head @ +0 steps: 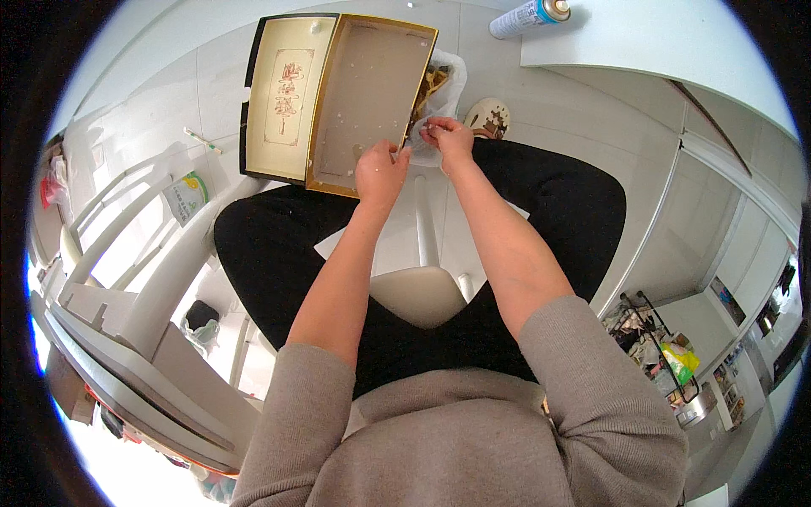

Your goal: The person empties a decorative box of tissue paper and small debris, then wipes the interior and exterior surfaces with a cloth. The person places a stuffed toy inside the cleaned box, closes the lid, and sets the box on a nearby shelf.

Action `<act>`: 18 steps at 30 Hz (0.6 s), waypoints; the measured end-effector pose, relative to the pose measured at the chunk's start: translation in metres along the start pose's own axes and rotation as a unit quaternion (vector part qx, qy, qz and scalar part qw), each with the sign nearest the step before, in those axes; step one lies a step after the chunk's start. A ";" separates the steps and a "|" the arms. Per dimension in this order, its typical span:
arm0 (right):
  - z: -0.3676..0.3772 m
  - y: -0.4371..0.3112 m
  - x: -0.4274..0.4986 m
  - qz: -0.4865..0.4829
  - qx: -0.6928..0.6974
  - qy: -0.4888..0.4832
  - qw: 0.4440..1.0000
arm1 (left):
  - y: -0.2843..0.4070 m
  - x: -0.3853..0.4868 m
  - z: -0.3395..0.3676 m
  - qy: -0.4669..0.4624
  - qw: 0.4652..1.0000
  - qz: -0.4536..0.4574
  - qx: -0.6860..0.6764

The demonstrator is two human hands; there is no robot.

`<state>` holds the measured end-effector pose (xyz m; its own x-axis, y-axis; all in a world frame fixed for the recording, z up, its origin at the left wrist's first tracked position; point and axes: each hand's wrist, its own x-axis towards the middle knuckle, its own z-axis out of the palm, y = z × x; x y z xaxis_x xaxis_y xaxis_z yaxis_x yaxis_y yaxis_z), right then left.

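Note:
An opened gift box (374,95) lies in front of me, its near edge over my left thigh. Small white flecks are scattered across its grey-brown inside, and the cream lid panel (290,95) folds out to the left and bears red writing. My left hand (383,170) grips the box's right wall near the close corner, thumb outside and fingers inside. Just right of the wall, my right hand (450,139) is over the near side of a waste bin with a white liner (457,70). Its fingertips are pinched together; whether they hold something small cannot be made out. Brown and yellowish scraps (434,82) lie in the bin.
A cream clog (488,117) with brown spots is beyond my right knee. An aerosol can (529,18) lies near a white cabinet corner (570,47). White chair frames (171,279) and a printed pouch (185,198) are at left; a loaded black rack (659,348) is at right.

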<state>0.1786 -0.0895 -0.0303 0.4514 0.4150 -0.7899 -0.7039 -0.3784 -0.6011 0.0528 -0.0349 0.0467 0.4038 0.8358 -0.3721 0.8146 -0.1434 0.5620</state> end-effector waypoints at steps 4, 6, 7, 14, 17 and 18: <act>0.017 -0.003 -0.001 -0.008 0.061 0.009 0.998 | 0.013 -0.001 -0.006 0.113 0.992 0.021 -0.059; 0.020 0.010 0.013 -0.068 -0.020 -0.004 0.997 | 0.015 -0.002 -0.006 0.133 0.989 0.029 -0.062; 0.022 0.015 0.018 -0.097 -0.060 -0.011 0.993 | 0.014 -0.002 -0.005 0.128 0.990 0.022 -0.056; 0.005 0.001 -0.009 -0.233 -0.746 -0.131 0.610 | 0.002 -0.008 0.004 0.026 0.999 0.016 -0.016; -0.008 -0.026 -0.033 -0.288 -0.738 -0.162 0.589 | -0.007 -0.006 0.018 0.008 1.000 -0.018 0.007; -0.017 -0.030 -0.032 -0.324 -0.689 -0.148 0.630 | -0.007 -0.004 0.019 0.017 1.000 -0.009 0.001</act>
<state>0.1948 -0.1057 0.0107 0.1325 0.9117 -0.3890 0.8141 -0.3239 -0.4819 0.0541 -0.0472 0.0300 0.3758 0.8553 -0.3568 0.8221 -0.1299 0.5544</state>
